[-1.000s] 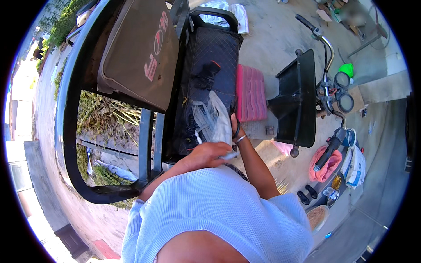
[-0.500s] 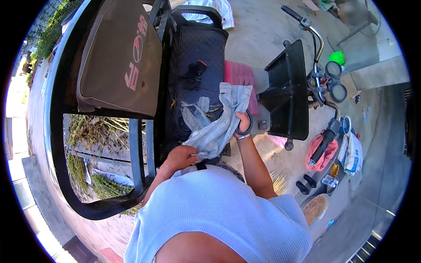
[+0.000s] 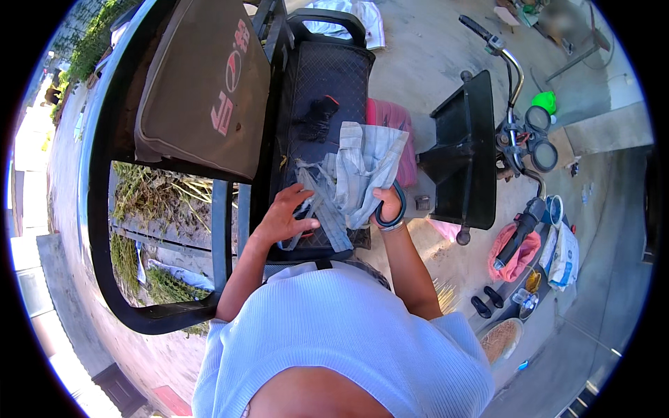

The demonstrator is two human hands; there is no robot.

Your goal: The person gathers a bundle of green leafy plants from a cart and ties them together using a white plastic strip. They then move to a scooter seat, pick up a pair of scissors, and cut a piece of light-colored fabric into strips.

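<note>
**Grey striped cloth held up over the black seat**

Outdoor ground of pale concrete is recorded as the setting, sunlit, with a strip of weeds seen through a black tubular frame on the left.

- Black seat: quilted, long, lying ahead of the person; a small black item with a red edge rests on it, kind not determinable.
- Grey-brown cushion: propped against the frame, left of the seat.
- Grey striped cloth: the item in hand, crumpled, held above the near end of the seat, its lower folds trailing onto the seat.
- Right hand: closed on the cloth's right edge; a dark bangle is worn at the wrist.
- Left hand: fingers spread wide, laid flat on the trailing folds and the seat, gripping nothing firmly.
- Pink pad: partly hidden behind the cloth, beside the seat.
- Black panel and handlebar of a small vehicle: to the right, well apart from the hands.
- Pink rag, white sack, dark sandals: on the ground, lower right.

Step judged in hand: the cloth is being gathered or spread at the seat. A next move would call for the loose lower folds to be caught by the left hand, so that both edges are controlled.
</note>
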